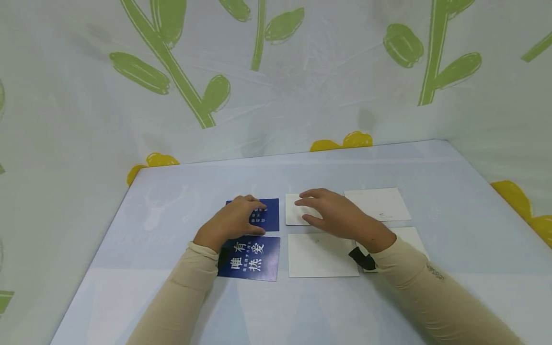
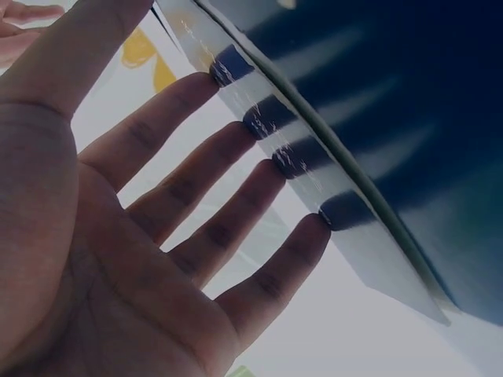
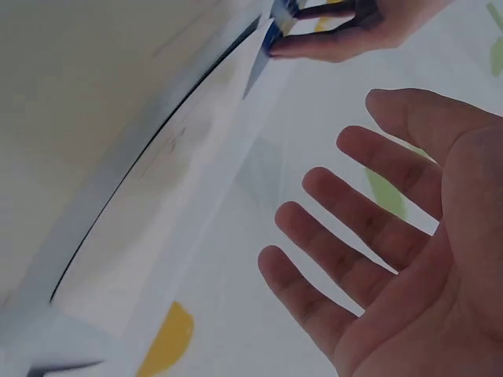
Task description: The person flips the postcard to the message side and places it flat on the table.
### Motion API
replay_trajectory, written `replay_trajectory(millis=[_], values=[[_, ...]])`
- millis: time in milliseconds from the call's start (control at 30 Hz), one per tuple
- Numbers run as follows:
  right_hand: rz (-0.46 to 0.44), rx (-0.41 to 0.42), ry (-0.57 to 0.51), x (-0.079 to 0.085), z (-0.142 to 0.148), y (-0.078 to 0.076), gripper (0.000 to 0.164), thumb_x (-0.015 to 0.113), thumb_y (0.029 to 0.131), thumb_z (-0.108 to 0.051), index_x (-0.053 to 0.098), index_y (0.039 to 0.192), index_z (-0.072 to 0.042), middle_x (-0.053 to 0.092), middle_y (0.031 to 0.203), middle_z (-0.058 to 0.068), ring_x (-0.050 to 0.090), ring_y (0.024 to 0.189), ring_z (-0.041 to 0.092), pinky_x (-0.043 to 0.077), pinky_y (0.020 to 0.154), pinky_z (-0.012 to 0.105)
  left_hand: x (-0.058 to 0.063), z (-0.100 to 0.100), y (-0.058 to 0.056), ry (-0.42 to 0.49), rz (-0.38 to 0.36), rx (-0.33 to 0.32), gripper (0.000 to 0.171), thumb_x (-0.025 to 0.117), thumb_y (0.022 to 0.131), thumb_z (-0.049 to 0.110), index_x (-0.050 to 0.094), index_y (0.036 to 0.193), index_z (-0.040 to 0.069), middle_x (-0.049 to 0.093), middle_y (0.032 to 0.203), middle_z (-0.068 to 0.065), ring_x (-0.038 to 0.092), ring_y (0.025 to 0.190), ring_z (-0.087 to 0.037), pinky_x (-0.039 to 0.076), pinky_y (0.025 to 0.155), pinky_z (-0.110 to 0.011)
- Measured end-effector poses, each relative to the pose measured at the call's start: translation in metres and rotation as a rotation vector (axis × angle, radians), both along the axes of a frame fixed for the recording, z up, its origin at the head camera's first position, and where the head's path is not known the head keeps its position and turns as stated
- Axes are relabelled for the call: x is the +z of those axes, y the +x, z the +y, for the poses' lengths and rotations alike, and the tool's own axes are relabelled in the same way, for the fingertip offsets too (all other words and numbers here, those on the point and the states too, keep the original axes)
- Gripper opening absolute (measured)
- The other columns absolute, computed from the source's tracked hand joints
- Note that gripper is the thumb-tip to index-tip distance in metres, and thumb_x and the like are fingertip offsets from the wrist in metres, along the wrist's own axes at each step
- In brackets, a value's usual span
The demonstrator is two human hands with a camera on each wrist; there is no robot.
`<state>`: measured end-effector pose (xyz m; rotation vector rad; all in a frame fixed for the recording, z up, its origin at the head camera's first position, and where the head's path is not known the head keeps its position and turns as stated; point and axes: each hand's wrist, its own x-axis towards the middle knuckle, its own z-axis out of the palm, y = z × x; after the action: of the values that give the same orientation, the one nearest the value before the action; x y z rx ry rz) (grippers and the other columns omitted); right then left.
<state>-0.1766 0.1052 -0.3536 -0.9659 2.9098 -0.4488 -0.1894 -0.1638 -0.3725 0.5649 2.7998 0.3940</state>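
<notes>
My left hand [image 1: 235, 218] is spread over the upper blue card [image 1: 269, 218], covering its left part. In the left wrist view its fingers [image 2: 271, 283] are extended and apart, the tips at a card edge; whether they press on it I cannot tell. Below lies another blue card [image 1: 269, 263] with large white characters. My right hand [image 1: 334, 211] hangs over the upper middle white card [image 1: 293, 215], hiding much of it. Seen from the right wrist, that hand's fingers [image 3: 306, 290] are separated, holding nothing.
A white card [image 1: 323, 261] lies at the lower middle, another [image 1: 375, 203] at the upper right. The lower right white card [image 1: 409, 239] is partly behind my right forearm. The pale table [image 1: 146, 287] meets a leaf-patterned backdrop [image 1: 302, 100] at its far edge.
</notes>
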Motion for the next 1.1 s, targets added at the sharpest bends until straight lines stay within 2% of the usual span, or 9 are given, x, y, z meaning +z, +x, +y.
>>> replay_trajectory(millis=[300,700,1100], values=[[-0.037,0.011,0.006,0.001,-0.025,-0.003,0.041,0.066,0.097,-0.031,0.063,0.135,-0.018,0.056,0.144,0.007,0.053,0.135,0.029,0.047,0.108,0.046,-0.001,0.0,0.001,-0.003,-0.011,0.02,0.068,0.085,0.079,0.041,0.061,0.138,0.019,0.054,0.146,-0.008,0.05,0.135,-0.031,0.044,0.11,-0.051],[-0.064,0.016,0.016,-0.001,-0.049,-0.007,0.044,0.069,0.095,-0.031,0.064,0.135,-0.016,0.057,0.145,0.007,0.054,0.134,0.027,0.049,0.107,0.044,-0.001,-0.001,0.0,-0.018,-0.014,0.022,0.068,0.083,0.079,0.043,0.06,0.139,0.02,0.053,0.148,-0.009,0.05,0.135,-0.031,0.045,0.11,-0.05],[-0.142,0.045,0.043,-0.005,-0.06,-0.008,0.044,0.071,0.094,-0.03,0.064,0.134,-0.013,0.057,0.145,0.007,0.054,0.135,0.027,0.046,0.11,0.044,0.002,-0.001,-0.002,-0.008,-0.023,0.02,0.063,0.082,0.081,0.043,0.063,0.136,0.018,0.057,0.145,-0.009,0.056,0.131,-0.029,0.046,0.109,-0.048]])
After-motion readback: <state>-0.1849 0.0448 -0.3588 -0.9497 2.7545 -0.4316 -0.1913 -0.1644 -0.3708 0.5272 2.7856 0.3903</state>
